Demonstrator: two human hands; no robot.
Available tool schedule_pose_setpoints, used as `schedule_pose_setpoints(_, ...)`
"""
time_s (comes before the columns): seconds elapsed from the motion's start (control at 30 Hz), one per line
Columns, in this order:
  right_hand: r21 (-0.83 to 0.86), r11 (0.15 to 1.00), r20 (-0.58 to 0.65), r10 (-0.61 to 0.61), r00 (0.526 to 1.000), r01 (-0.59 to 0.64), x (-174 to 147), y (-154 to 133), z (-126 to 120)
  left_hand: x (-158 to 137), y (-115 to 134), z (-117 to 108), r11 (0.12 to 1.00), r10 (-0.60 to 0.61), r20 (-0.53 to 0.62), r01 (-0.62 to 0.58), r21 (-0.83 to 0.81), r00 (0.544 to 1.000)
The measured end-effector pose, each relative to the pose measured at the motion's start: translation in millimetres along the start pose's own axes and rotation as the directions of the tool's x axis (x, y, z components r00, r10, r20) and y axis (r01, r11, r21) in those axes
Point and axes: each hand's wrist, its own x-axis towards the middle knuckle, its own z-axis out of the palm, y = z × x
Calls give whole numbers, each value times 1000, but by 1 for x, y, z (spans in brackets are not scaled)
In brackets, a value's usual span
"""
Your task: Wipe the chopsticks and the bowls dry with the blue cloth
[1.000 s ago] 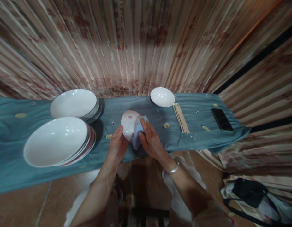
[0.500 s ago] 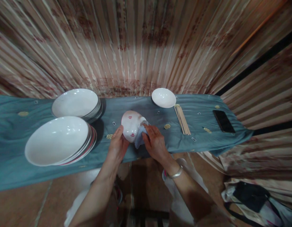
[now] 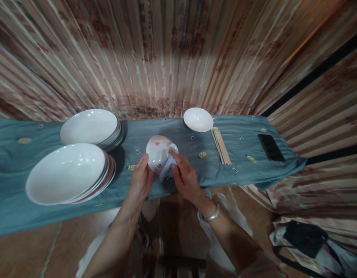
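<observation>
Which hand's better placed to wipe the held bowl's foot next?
Right, probably: the right hand has the pale blue cloth against the bowl, close to its foot, while the left hand is occupied holding the bowl's rim side.

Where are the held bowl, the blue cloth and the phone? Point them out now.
Held bowl (image 3: 158, 153): head view, on its outer wall.
Blue cloth (image 3: 167, 167): head view, on its visible middle.
Phone (image 3: 271, 148): head view, on its dark upper face.
</observation>
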Motion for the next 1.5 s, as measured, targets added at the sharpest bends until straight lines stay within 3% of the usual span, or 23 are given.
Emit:
schedule_pose_setpoints(0.73, -299, 954, 4, 10, 1000, -8, 4, 15, 6, 2, -6, -3, 1000, 13, -5, -13, 2, 1000)
schedule_pose_setpoints(0.97, -269, 963, -6, -12, 1000, 9, 1, 11, -3, 1, -3, -1, 1000, 9, -19, -10, -30, 1000)
schedule_pose_setpoints(1.17, -142, 990, -13, 6, 1000, -7, 1, 5, -9, 0, -1, 2, 1000, 1, -36, -2, -17, 999)
schedule_pose_setpoints(1.5, -19, 999, 1, -36, 999, 36, -3, 4, 0, -2, -1, 2, 1000, -11, 5, 11, 2, 1000)
